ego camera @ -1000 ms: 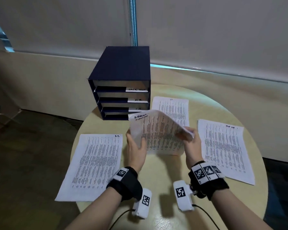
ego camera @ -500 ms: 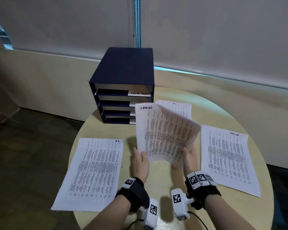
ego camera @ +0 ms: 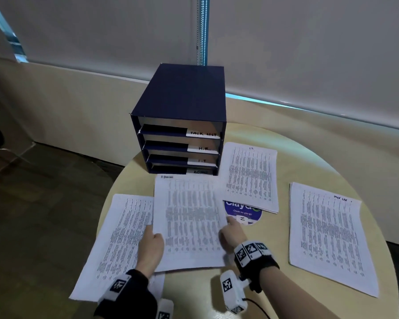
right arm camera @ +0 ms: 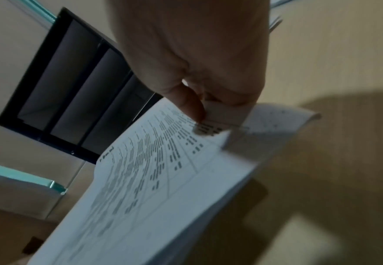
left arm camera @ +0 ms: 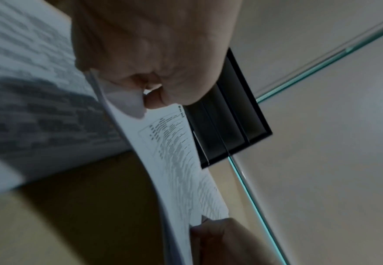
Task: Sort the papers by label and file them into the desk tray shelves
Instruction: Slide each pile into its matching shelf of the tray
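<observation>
Only the head view takes in the whole round desk (ego camera: 274, 293): the dark blue tray unit (ego camera: 182, 95) stands at centre frame with 4 shelves whose white tags read TASK LIST, H.R., I.T. and a partly hidden one at the bottom, and 3 printed piles lie flat around it, the I.T. pile (ego camera: 251, 176) right of centre, the task list pile (ego camera: 327, 236) at far right, and the left pile (ego camera: 122, 238) at lower left. A blue round sticker (ego camera: 244, 212) shows between the I.T. pile and the held stack (ego camera: 189, 219), which hangs in mid-frame just in front of the bottom shelf, its left edge overlapping the left pile. The wrist views alone show the grips. In the left wrist view the left hand (left arm camera: 149, 53) has its thumb and curled fingers pinching the stack's edge. In the right wrist view the right hand (right arm camera: 199, 59) pinches the opposite edge, thumb on the printed face, where a corner curls up.
</observation>
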The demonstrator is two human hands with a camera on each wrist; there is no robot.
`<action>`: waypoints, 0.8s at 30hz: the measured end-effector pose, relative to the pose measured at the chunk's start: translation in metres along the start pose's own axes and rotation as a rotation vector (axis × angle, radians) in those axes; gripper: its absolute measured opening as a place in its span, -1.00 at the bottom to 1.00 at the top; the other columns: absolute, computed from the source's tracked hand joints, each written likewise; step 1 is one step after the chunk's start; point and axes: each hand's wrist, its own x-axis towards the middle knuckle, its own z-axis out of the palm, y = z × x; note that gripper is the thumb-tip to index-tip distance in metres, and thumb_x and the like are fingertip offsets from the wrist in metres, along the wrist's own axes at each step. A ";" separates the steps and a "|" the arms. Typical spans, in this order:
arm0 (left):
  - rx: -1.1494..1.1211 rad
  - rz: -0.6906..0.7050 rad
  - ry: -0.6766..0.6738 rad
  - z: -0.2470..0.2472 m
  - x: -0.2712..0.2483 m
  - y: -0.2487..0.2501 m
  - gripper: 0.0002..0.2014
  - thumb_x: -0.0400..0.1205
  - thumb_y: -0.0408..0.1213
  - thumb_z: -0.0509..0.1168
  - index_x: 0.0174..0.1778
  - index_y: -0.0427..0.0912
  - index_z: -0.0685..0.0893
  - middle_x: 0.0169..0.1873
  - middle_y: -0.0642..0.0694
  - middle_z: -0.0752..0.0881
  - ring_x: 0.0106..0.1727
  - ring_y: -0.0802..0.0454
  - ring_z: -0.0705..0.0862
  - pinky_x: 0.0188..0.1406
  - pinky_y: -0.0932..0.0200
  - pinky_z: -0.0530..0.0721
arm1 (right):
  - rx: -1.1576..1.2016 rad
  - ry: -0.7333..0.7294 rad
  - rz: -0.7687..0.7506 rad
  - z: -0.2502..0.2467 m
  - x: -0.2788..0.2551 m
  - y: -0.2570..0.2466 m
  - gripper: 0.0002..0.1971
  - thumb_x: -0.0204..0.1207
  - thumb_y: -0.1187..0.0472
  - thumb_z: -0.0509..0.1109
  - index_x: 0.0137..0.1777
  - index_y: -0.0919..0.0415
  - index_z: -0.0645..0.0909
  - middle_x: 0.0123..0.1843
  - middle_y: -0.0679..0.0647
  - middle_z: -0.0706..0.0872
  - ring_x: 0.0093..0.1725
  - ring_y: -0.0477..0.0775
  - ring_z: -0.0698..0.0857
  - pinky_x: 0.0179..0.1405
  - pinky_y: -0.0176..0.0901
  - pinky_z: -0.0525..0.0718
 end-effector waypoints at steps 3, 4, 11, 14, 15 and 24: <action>0.008 -0.069 -0.001 -0.016 0.020 0.001 -0.56 0.70 -0.38 -0.02 0.53 -0.15 0.34 0.23 -0.14 0.62 0.05 -0.12 0.65 0.05 -0.01 0.64 | -0.057 -0.069 -0.009 0.007 0.013 -0.021 -0.57 0.55 0.51 -0.01 0.40 0.38 0.42 0.15 0.31 0.63 0.00 0.21 0.58 -0.06 -0.07 0.55; 0.015 -0.085 -0.001 -0.020 0.025 0.005 -0.55 0.70 -0.38 -0.03 0.54 -0.15 0.32 0.31 -0.16 0.59 0.13 -0.15 0.63 0.13 0.00 0.62 | -0.054 -0.081 -0.008 0.008 0.017 -0.028 -0.58 0.56 0.51 -0.01 0.37 0.38 0.44 0.10 0.31 0.63 -0.03 0.20 0.57 -0.08 -0.09 0.53; 0.061 -0.080 -0.094 -0.026 0.065 0.048 -0.51 0.69 -0.49 -0.07 0.58 -0.24 0.26 0.53 -0.20 0.40 0.49 -0.20 0.40 0.46 -0.02 0.36 | 0.053 -0.060 0.020 0.004 0.024 -0.032 -0.77 0.52 0.46 0.16 0.11 0.26 0.52 -0.33 0.11 0.61 -0.44 0.02 0.55 -0.51 -0.25 0.47; 0.008 -0.014 -0.148 -0.024 0.083 0.059 -0.54 0.69 -0.46 -0.08 0.53 -0.19 0.31 0.41 -0.09 0.48 0.43 -0.16 0.44 0.43 -0.02 0.41 | 0.104 -0.139 -0.003 -0.002 0.017 -0.025 -0.79 0.53 0.37 0.23 0.14 0.28 0.52 -0.28 0.15 0.71 -0.50 0.03 0.66 -0.59 -0.23 0.52; -0.013 0.007 -0.150 -0.024 0.089 0.061 -0.56 0.70 -0.44 -0.07 0.52 -0.16 0.32 0.39 -0.03 0.49 0.43 -0.15 0.45 0.46 -0.05 0.41 | 0.168 -0.187 0.010 -0.002 0.018 -0.023 -0.79 0.54 0.36 0.21 0.16 0.31 0.50 -0.32 0.23 0.72 -0.57 0.08 0.66 -0.67 -0.26 0.49; -0.468 -0.054 -0.296 -0.014 0.057 0.058 -0.33 0.61 0.35 0.01 0.09 -0.23 0.67 -0.18 -0.32 0.80 -0.21 -0.26 0.77 -0.13 -0.16 0.75 | 0.474 -0.143 0.173 0.008 0.052 -0.054 -0.89 0.65 0.39 0.07 0.06 0.42 0.39 -0.47 0.34 0.70 -0.60 0.17 0.62 -0.72 -0.21 0.53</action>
